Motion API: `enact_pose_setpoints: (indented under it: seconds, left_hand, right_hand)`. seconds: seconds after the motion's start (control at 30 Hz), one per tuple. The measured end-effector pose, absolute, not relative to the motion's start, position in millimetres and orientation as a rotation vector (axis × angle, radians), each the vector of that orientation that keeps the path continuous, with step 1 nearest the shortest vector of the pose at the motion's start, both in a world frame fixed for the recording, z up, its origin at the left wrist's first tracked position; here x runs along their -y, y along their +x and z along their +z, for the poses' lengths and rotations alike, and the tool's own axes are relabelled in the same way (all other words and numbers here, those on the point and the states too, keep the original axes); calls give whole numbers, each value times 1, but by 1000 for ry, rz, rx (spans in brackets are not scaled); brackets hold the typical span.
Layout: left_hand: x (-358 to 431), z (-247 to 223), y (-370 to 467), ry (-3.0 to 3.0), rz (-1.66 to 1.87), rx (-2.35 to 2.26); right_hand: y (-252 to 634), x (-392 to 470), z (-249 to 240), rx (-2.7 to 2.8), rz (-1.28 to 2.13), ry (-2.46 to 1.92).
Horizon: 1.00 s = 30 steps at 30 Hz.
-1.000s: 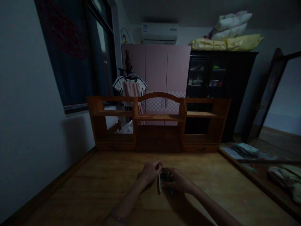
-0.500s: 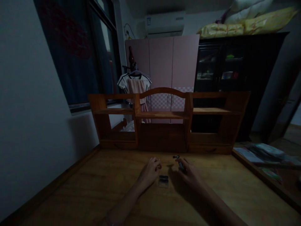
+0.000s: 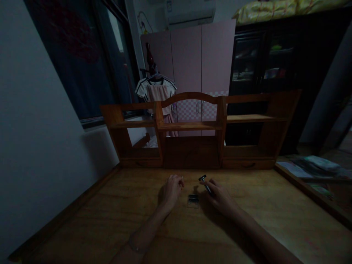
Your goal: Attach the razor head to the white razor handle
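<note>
A razor (image 3: 208,189) with a dark handle and a T-shaped head is held in my right hand (image 3: 220,198). Its head points up and to the left, clear of the fingers. Left of that hand, a small clear plastic case (image 3: 193,201) with a dark strip along its far side lies on the wooden tabletop (image 3: 132,220). My left hand (image 3: 172,189) is just left of the case, apart from it. Its fingers curl loosely with a gap to the thumb, and nothing shows between them.
A wooden shelf unit (image 3: 189,126) with small drawers stands along the table's far edge. A raised wooden rim (image 3: 310,194) borders the right side, with papers (image 3: 316,165) beyond it. A white wall (image 3: 41,146) rises at the left.
My right hand has tilted the razor, so its head now sits higher and farther left. My left hand has shifted slightly left. The camera view has dipped a little.
</note>
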<state>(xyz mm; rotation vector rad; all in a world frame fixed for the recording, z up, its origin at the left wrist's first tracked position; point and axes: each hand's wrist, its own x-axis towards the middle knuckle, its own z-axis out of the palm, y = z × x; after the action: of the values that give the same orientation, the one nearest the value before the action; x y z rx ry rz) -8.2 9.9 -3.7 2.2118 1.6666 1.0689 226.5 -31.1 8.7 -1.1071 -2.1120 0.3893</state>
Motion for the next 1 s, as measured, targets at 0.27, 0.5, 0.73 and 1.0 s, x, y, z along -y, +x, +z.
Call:
enact_pose_setpoints:
  seconds: [0.27,0.5,0.73,1.0]
  left_hand:
    - [-15,-15,22,1407,1185,-975]
    - [-18,-18,22,1177,1141,-808]
    - [-19,-22,23,1152,1166,-776]
    - [-10,-13,22,1146,1061,-754]
  right_hand:
    - [219,33,8,2168,373,-1008]
    - [218,32,4,2205,346,-1024]
    - [221,28,3,2082,326,-1080]
    - [223,34,10,2116,269,-1073]
